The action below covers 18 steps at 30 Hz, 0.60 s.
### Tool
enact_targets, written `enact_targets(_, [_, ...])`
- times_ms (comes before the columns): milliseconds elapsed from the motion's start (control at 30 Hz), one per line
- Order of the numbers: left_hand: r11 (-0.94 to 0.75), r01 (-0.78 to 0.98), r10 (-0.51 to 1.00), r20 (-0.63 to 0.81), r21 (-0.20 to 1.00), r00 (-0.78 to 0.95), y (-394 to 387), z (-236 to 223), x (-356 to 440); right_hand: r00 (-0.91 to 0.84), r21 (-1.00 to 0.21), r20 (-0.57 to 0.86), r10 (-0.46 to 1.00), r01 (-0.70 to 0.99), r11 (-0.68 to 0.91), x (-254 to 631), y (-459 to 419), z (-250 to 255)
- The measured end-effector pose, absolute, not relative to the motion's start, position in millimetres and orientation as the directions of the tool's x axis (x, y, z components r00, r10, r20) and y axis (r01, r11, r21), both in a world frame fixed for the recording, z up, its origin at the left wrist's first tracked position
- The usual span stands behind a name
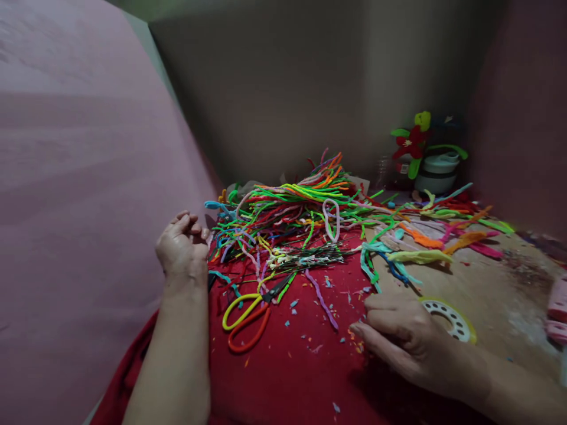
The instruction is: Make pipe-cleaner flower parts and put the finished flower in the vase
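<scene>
the left hand [182, 247], fingers curled, is near scissors [244, 307] lying handles toward the person, presumably for easy pickup, before pipe cleaners [292, 203] heaped back, seemingly for working room, while the right hand [401, 339] folds beside the tape roll [461, 330]; whether either grips anything, i cannot tell.

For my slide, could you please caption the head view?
Scissors lie between the left hand and right hand, near colourful pipe cleaners.

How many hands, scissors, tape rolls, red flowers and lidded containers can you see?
Left hand and right hand: 2
Scissors: 1 pair
Tape roll: 1
Red flower: 1
Lidded container: 1
Total: 6
Fuzzy stems are too tangled to count.
</scene>
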<state>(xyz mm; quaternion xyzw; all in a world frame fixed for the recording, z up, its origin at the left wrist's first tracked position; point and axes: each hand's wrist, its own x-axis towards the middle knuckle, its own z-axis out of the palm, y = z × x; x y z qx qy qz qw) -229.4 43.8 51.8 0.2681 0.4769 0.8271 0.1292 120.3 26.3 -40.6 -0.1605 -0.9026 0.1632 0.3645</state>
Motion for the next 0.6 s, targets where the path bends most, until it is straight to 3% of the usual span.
enact_targets(200, [-0.344,0.149,0.720,0.363,0.927,-0.592,60,25,-174,-0.684,-0.423,0.592,0.427,0.187,0.887,121,25,-43])
enact_targets(300, [-0.208,0.308,0.883,0.314,0.928,-0.350,61,6,-131,-0.686,-0.435,0.581,0.437,0.192,0.880,121,25,-44])
enact_targets(400, [-0.149,0.494,0.942,0.275,0.856,-0.194,60,-1,-104,-0.666,-0.448,0.594,0.451,0.192,0.873,120,26,-44])
enact_targets(500, [-0.094,0.645,0.932,0.295,0.758,-0.211,65,10,-113,-0.634,-0.472,0.608,0.478,0.195,0.860,121,28,-43])
enact_targets(600, [0.033,0.756,0.844,0.387,0.653,-0.372,81,32,-154,-0.612,-0.479,0.616,0.496,0.208,0.853,121,29,-41])
